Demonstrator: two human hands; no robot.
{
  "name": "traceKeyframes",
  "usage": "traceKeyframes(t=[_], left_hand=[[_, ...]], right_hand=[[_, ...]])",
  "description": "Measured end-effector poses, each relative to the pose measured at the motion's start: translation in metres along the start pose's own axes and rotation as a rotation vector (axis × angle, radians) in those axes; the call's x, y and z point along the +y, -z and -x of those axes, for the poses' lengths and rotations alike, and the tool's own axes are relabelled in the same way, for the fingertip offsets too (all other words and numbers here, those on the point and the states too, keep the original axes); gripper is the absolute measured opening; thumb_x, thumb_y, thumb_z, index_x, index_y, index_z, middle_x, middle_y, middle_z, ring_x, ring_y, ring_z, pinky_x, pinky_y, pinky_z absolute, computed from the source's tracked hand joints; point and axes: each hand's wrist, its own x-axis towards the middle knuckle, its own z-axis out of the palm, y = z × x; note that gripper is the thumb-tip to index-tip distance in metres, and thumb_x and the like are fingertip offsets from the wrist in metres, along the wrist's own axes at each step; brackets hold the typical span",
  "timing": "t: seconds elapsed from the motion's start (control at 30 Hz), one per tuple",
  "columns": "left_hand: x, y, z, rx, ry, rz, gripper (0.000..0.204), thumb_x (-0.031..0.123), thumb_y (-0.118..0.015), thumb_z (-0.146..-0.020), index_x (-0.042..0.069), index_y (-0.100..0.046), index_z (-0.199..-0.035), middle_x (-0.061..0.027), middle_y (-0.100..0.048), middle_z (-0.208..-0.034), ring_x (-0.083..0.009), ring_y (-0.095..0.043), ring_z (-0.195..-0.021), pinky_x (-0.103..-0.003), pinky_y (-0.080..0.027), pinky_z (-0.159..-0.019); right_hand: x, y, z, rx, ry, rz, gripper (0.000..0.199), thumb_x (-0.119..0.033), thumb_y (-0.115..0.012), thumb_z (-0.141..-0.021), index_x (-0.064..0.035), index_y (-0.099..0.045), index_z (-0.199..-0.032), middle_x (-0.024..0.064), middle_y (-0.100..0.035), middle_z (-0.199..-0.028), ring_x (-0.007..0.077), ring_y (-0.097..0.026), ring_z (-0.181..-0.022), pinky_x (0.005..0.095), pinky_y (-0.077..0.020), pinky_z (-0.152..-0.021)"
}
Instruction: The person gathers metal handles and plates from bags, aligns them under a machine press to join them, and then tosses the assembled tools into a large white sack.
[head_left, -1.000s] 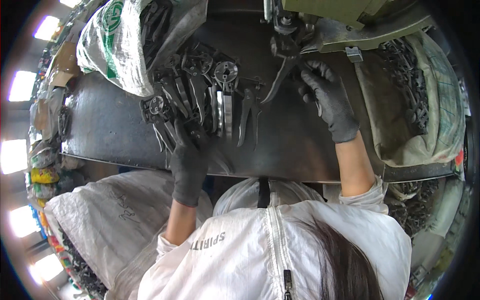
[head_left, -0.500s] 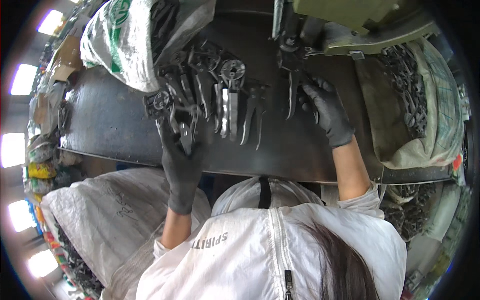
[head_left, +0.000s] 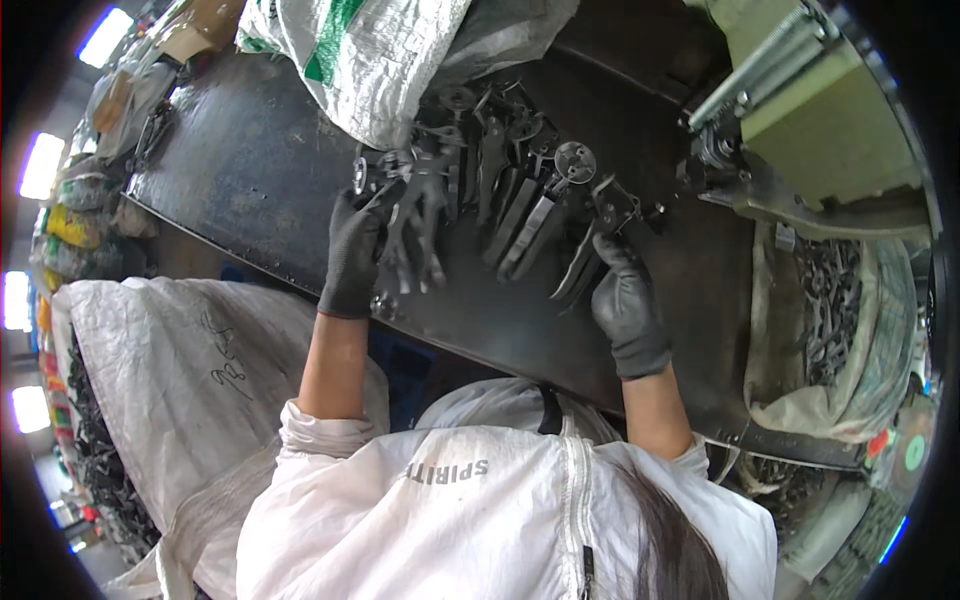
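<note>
Both my hands wear dark grey gloves. My left hand (head_left: 352, 258) is closed at the left end of a row of dark metal plier-like tools, its fingers around part of a plier-like tool (head_left: 388, 170); motion blurs this spot. Several tools lie side by side on the dark metal table (head_left: 250, 160), handles toward me, among them one with a round, holed disc head (head_left: 574, 163). At the row's right end, my right hand (head_left: 630, 310) grips the handle of a plier-like tool (head_left: 592, 250) between thumb and fingers; its palm side is partly hidden.
A white woven sack with green print (head_left: 370, 70) stands behind the tools. A pale green machine (head_left: 830, 140) is at the far right. Below it, an open sack (head_left: 775, 350) holds metal parts. Another large white sack (head_left: 200, 370) stands left, below the table edge.
The view has turned, shifting the machine rightward. My right hand has drawn a plier-like tool from the machine back to the row. My left hand has moved to the row's left end.
</note>
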Motion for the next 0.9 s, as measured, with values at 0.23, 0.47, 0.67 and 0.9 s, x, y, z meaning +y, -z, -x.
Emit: traceKeyframes(t=[0.23, 0.47, 0.67, 0.9], left_hand=[[0.001, -0.052, -0.011, -0.027, 0.009, 0.195, 0.033, 0.011, -0.077, -0.095, 0.003, -0.065, -0.125, -0.0059, -0.072, -0.107, -0.0137, -0.07, -0.095, -0.027, -0.057, -0.078], [-0.001, -0.089, -0.045, 0.04, -0.159, 0.346, 0.073, 0.002, -0.077, -0.092, 0.008, -0.037, -0.153, -0.0098, -0.063, -0.128, -0.0201, -0.066, -0.109, -0.034, -0.056, -0.092], [-0.017, -0.084, -0.083, -0.091, -0.026, 0.695, 0.047, 0.027, -0.073, -0.099, 0.008, -0.056, -0.139, -0.0063, -0.068, -0.125, -0.0187, -0.068, -0.11, -0.037, -0.056, -0.096], [-0.022, -0.1, -0.111, -0.083, -0.097, 0.785, 0.042, 0.021, -0.076, -0.095, 0.006, -0.058, -0.131, -0.0093, -0.071, -0.116, -0.02, -0.072, -0.1, -0.035, -0.06, -0.087]], right_hand=[[0.005, -0.023, -0.117, -0.369, -0.03, -0.012, 0.044, 0.0, -0.076, -0.092, -0.0018, -0.063, -0.134, 0.0092, -0.066, -0.133, 0.02, -0.062, -0.126, 0.0357, -0.0477, -0.113], [0.019, -0.036, -0.205, -0.339, -0.303, -0.436, 0.055, -0.006, -0.071, -0.1, -0.0045, -0.047, -0.149, 0.0092, -0.059, -0.14, 0.0189, -0.057, -0.131, 0.039, -0.0458, -0.119], [0.034, -0.092, -0.234, -0.21, -0.168, -0.635, 0.051, -0.018, -0.07, -0.102, -0.007, -0.054, -0.149, 0.0041, -0.061, -0.142, 0.0155, -0.055, -0.133, 0.0353, -0.0425, -0.115], [0.043, -0.058, -0.264, -0.416, -0.217, -0.383, 0.053, -0.022, -0.072, -0.1, -0.006, -0.054, -0.147, 0.0059, -0.063, -0.135, 0.0173, -0.06, -0.122, 0.0353, -0.0479, -0.108]])
